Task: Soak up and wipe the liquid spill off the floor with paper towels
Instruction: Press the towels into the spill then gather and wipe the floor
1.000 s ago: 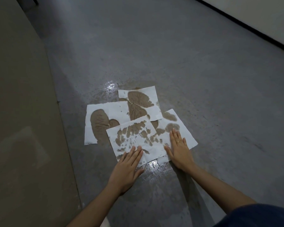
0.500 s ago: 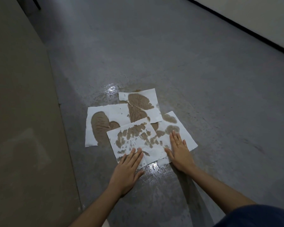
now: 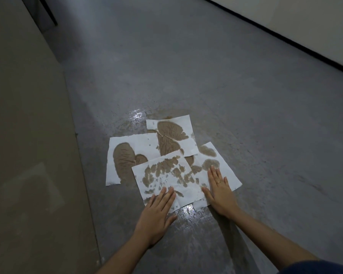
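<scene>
1. Pressing flat on the floor (image 3: 246,80), both hands lie palm down with fingers straight and held together, grasping nothing
2. The left hand (image 3: 156,213) has its fingertips on the near edge of the front paper towel (image 3: 166,175), while its palm rests on the wet floor just behind that sheet
3. The right hand (image 3: 220,191) lies on the right paper towel (image 3: 229,173), fingers pointing away from the person; a ring (image 3: 218,182) shows on one finger
4. Four white paper towels lie spread and overlapping on the grey floor, each blotched with brown liquid soaked through
5. The front sheet overlaps the left paper towel (image 3: 119,155), the far paper towel (image 3: 172,133) and the right one
6. Shiny wet patches of the spill (image 3: 188,211) show on the floor just before the front sheet's near corner, between the two hands, and another wet sheen (image 3: 136,117) lies beyond the far sheet
7. A beige wall panel (image 3: 28,135) stands to the left, well apart from the towels, and a pale wall with a dark baseboard (image 3: 285,41) runs along the upper right
8. A dark blue sleeve (image 3: 323,267) shows at the lower right corner
</scene>
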`<state>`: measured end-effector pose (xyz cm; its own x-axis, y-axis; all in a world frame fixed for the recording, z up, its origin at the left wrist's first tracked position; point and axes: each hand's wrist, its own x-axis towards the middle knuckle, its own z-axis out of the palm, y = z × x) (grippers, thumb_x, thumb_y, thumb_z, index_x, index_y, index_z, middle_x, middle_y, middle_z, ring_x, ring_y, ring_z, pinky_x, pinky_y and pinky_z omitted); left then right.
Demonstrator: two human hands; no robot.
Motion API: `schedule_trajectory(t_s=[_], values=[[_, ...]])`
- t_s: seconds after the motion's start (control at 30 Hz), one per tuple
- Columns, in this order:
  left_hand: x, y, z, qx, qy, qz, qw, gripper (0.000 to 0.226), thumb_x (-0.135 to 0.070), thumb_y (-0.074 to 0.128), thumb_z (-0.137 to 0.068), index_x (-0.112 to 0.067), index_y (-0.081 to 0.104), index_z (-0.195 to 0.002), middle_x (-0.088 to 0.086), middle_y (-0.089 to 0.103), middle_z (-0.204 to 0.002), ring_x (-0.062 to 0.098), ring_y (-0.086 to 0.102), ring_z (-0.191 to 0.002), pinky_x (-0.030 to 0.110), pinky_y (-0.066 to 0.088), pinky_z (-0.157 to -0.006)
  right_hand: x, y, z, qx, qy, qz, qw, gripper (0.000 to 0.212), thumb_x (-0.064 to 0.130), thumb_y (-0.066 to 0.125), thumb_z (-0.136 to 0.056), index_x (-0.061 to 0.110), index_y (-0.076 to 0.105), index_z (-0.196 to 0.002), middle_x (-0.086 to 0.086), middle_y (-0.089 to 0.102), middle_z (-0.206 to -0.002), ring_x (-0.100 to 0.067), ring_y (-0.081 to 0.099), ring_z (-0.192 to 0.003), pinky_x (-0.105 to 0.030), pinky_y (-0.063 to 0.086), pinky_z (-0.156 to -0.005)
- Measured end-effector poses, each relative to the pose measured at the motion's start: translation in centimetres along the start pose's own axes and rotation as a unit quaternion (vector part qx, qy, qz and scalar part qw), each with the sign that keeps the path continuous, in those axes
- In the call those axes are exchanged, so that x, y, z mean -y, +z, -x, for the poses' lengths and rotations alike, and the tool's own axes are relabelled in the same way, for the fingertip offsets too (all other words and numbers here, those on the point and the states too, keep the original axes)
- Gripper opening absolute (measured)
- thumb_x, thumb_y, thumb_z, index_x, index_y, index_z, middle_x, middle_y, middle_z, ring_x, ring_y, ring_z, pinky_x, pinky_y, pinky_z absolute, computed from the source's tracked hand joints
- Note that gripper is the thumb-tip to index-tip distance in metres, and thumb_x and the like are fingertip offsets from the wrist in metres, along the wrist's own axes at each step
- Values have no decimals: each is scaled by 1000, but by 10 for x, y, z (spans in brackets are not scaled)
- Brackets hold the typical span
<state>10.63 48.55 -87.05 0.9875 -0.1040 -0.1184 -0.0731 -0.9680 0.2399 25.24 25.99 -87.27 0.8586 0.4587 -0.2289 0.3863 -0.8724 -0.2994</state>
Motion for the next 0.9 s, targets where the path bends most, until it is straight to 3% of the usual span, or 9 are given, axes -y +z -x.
schedule_trajectory(t_s=[0.07,0.17,0.3,0.4,0.7,0.9], values=[[0,-2,0,0,1,9,1000,62,-55,26,-100,-20,24,-152,-5,19,-159,10,6,-147,33,14,-111,-1,-2,1,2,-3,-24,1000,98,80,-13,-76,19,-6,-152,2,-18,-158,-14,-17,-147,-39,-6,-121],[0,-3,-1,-6,-2,5,1000,60,-55,25,-100,-20,30,-150,-5,25,-157,11,15,-145,32,19,-110,1,-5,2,-23,-2,-29,999,87,72,-1,-84,20,-4,-154,3,-17,-159,-12,-19,-146,-38,-10,-119],[-5,-12,-7,-32,-12,39,999,57,-52,18,-102,-22,49,-139,-7,45,-147,13,42,-136,37,42,-106,6,-11,-4,-48,-2,-27,998,82,68,5,-88,19,-3,-154,3,-17,-160,-10,-22,-145,-32,-18,-115],[-6,-24,-21,-98,-37,76,992,55,-46,16,-102,-22,53,-134,-5,50,-142,12,48,-129,34,36,-108,8,-19,-22,-49,-25,-18,998,79,66,8,-90,20,-2,-155,3,-17,-160,-11,-20,-146,-35,-14,-118],[30,-40,-77,-135,-163,81,974,64,-49,13,-97,-14,41,-143,4,26,-157,24,21,-146,44,13,-117,20,-50,-91,-20,-103,53,993,80,64,2,-90,17,0,-155,3,-13,-159,-15,-13,-148,-35,-16,-115],[61,-49,-124,-57,-203,-13,977,82,-57,-5,-88,-9,11,-153,8,-2,-161,24,-3,-149,41,-5,-116,18,-57,-134,-14,-101,87,991,80,62,3,-90,16,-3,-155,1,-12,-160,-12,-19,-143,-39,-16,-114]])
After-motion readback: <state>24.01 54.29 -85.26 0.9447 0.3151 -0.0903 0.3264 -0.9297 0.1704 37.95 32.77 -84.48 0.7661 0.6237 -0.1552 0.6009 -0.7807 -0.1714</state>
